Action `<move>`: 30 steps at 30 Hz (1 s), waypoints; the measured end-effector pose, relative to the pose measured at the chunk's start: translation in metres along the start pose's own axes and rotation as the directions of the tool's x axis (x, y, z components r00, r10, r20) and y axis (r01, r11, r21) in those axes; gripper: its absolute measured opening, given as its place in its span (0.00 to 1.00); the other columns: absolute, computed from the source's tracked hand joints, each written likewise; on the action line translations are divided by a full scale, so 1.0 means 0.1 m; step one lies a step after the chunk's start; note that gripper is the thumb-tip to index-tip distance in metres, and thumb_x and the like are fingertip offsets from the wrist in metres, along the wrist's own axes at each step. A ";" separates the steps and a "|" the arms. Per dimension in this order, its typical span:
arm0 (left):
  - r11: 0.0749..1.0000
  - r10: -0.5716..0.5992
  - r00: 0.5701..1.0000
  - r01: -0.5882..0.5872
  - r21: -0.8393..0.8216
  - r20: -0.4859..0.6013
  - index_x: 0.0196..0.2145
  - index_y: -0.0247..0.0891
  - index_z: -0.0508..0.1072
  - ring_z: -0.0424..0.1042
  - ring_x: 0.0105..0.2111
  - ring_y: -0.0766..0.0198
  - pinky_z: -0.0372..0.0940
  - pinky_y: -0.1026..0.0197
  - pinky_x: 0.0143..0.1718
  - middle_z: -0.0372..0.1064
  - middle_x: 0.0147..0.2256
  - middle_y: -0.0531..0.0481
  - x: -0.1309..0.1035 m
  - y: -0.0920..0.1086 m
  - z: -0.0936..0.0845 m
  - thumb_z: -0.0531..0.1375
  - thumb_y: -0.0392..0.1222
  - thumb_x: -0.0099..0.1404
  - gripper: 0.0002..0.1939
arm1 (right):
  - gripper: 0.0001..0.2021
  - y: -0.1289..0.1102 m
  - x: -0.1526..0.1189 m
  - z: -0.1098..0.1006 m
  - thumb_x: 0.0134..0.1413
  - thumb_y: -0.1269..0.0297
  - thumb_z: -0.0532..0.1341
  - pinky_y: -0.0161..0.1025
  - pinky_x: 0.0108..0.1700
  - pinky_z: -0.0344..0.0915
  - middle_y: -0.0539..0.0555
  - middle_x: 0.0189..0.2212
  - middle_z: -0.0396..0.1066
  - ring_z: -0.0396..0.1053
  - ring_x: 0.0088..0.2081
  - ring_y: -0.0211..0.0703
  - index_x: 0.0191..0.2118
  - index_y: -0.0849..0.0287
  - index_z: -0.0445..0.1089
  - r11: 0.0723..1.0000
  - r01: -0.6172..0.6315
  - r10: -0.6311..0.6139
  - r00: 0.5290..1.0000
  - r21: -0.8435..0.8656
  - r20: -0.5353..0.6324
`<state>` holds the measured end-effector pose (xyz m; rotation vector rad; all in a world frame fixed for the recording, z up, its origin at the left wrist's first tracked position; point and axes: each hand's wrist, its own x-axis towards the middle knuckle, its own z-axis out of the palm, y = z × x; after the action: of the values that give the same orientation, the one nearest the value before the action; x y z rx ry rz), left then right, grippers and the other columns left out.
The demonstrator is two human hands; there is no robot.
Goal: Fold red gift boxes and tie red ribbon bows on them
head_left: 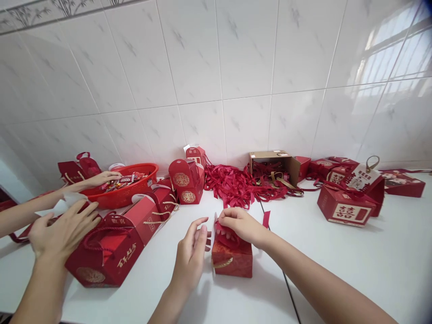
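A small red gift box [233, 263] stands upright on the white table in front of me, with a gold cord loop on its front face. My right hand [241, 226] is over its top, thumb and fingertips pinched together on a red ribbon [266, 219], whose tail sticks out past the wrist. The curled fingers partly hide the box's top. My left hand [193, 249] is beside the box's left side, thumb up and fingers apart, holding nothing. Some of its fingertips pass behind the box's white edge.
A co-worker's hand reaches into a red basket [118, 198] of wrapped sweets; another rests at a box on the left. Red gift boxes [104, 256] line the left. Behind lie a ribbon heap [232, 182] and a cardboard box [293, 168]. More boxes [347, 209] stand right.
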<state>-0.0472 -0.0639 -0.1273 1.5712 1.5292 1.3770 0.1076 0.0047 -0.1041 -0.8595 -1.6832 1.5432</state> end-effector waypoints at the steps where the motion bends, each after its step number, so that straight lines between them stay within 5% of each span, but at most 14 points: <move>1: 1.000 -0.006 1.000 0.006 -0.008 0.001 0.51 0.38 0.68 0.70 0.31 0.60 0.69 0.60 0.34 0.68 0.27 0.51 0.01 0.00 -0.01 0.49 0.57 0.66 0.24 | 0.08 -0.01 -0.01 -0.01 0.49 0.63 0.57 0.32 0.22 0.56 0.45 0.16 0.61 0.58 0.18 0.33 0.22 0.58 0.61 1.000 -0.001 0.001 1.000 0.020 0.007; 13: 1.000 0.004 0.999 -0.004 -0.001 0.048 0.50 0.40 0.66 0.68 0.28 0.62 0.66 0.62 0.32 0.66 0.26 0.54 0.02 0.00 0.00 0.50 0.55 0.67 0.21 | 0.10 -0.03 -0.02 0.01 0.50 0.63 0.58 0.32 0.24 0.56 0.45 0.16 0.60 0.58 0.20 0.32 0.21 0.59 0.63 1.000 0.017 -0.018 0.999 0.016 0.042; 19: 0.993 0.088 0.993 -0.094 0.072 0.083 0.28 0.40 0.63 0.61 0.22 0.67 0.60 0.66 0.25 0.57 0.21 0.57 0.17 0.07 0.00 0.49 0.53 0.67 0.17 | 0.08 0.00 -0.02 0.04 0.48 0.62 0.62 0.33 0.25 0.53 0.46 0.19 0.63 0.57 0.22 0.33 0.25 0.61 0.68 0.993 0.074 -0.077 0.997 -0.086 -0.030; 22: 0.972 0.133 0.988 -0.146 0.186 0.081 0.26 0.40 0.61 0.65 0.24 0.66 0.62 0.65 0.27 0.60 0.24 0.56 0.27 0.07 -0.02 0.48 0.51 0.67 0.16 | 0.09 0.01 -0.02 0.06 0.49 0.60 0.63 0.34 0.28 0.57 0.49 0.23 0.67 0.60 0.24 0.34 0.28 0.61 0.69 0.989 0.109 -0.115 0.992 -0.095 -0.060; 26: 0.756 -0.006 0.995 -0.061 0.652 0.100 0.26 0.39 0.63 0.70 0.31 0.60 0.63 0.60 0.34 0.67 0.30 0.49 0.32 -0.09 -0.21 0.47 0.43 0.66 0.13 | 0.12 0.03 -0.09 -0.01 0.49 0.55 0.62 0.35 0.33 0.61 0.50 0.27 0.68 0.64 0.28 0.37 0.30 0.59 0.67 0.977 0.192 -0.207 0.957 -0.093 -0.201; 28: 0.628 -0.118 0.992 0.041 0.777 0.044 0.22 0.38 0.63 0.70 0.30 0.54 0.63 0.56 0.33 0.67 0.28 0.44 0.32 -0.21 -0.37 0.53 0.36 0.59 0.09 | 0.13 0.07 -0.16 -0.13 0.48 0.52 0.61 0.37 0.37 0.63 0.52 0.32 0.70 0.67 0.34 0.40 0.31 0.59 0.68 0.958 0.247 -0.284 0.890 -0.145 -0.358; 30: 0.598 -0.155 0.988 0.095 0.796 -0.002 0.19 0.38 0.62 0.70 0.30 0.49 0.62 0.53 0.33 0.66 0.26 0.42 0.33 -0.30 -0.49 0.55 0.31 0.53 0.08 | 0.15 0.14 -0.26 -0.28 0.48 0.50 0.61 0.39 0.42 0.63 0.54 0.36 0.70 0.67 0.39 0.44 0.33 0.58 0.68 0.950 0.241 -0.309 0.822 -0.200 -0.479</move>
<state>-0.1090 -0.0399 -0.1284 1.8992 2.3460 0.5110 0.1451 -0.0008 -0.1181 -0.9406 -1.4458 0.9128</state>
